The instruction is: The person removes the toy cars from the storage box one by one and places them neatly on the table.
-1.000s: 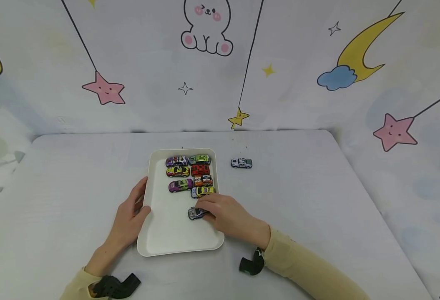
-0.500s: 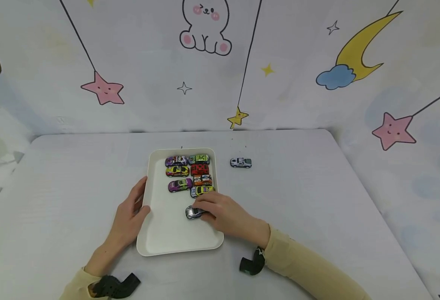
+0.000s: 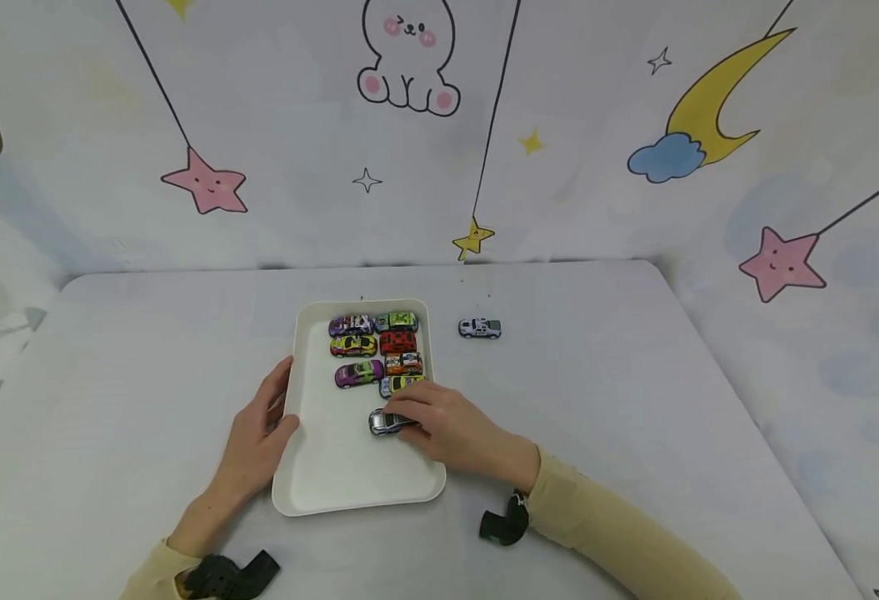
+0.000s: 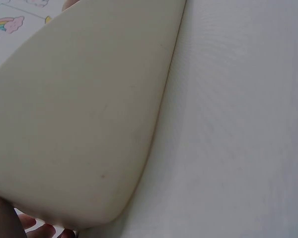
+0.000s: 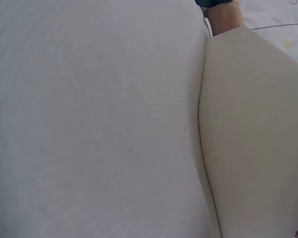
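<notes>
Right hand (image 3: pixel 450 429) pinches a shiny silver-grey toy car (image 3: pixel 383 422); straying forward, it could knock askew the small yellow-and-blue toy car (image 3: pixel 395 386) just beyond it.

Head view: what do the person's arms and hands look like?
Wrist-length plain beige fabric left sleeve and matching right sleeve. Chunky black left wrist device, similar black right wrist device. Left hand and right hand ungloved. No cables visible.

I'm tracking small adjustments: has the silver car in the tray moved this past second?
Yes: against the white tray, the silver car shifted slightly left and farther forward.
</notes>
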`<state>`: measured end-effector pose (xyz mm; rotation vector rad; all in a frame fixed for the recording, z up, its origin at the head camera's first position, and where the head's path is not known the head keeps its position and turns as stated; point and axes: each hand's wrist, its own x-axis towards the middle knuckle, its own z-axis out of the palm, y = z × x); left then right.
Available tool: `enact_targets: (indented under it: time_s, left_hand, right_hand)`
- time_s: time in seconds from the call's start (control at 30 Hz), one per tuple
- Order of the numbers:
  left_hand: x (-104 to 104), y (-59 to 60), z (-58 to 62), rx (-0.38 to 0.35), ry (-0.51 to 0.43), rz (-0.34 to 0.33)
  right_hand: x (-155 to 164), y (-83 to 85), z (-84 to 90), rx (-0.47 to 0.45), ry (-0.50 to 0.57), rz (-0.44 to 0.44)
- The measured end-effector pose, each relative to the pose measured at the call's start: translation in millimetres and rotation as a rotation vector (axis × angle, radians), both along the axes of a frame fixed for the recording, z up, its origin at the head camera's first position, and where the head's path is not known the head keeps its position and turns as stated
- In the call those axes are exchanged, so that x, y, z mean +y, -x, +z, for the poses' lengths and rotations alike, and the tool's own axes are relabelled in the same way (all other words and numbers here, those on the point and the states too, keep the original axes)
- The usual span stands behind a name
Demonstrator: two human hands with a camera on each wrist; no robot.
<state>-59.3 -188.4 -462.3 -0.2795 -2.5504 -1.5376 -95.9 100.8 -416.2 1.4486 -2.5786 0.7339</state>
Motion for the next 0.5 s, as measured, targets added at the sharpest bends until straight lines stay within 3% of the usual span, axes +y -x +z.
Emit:
enact_targets:
  time_s: [0.5]
  left_hand:
    - [0.0,0.1,-1.1,0.017,-0.009,-0.005]
  right_hand:
    - [9.6,7.7,3.0,-0.019,0.129,-0.056]
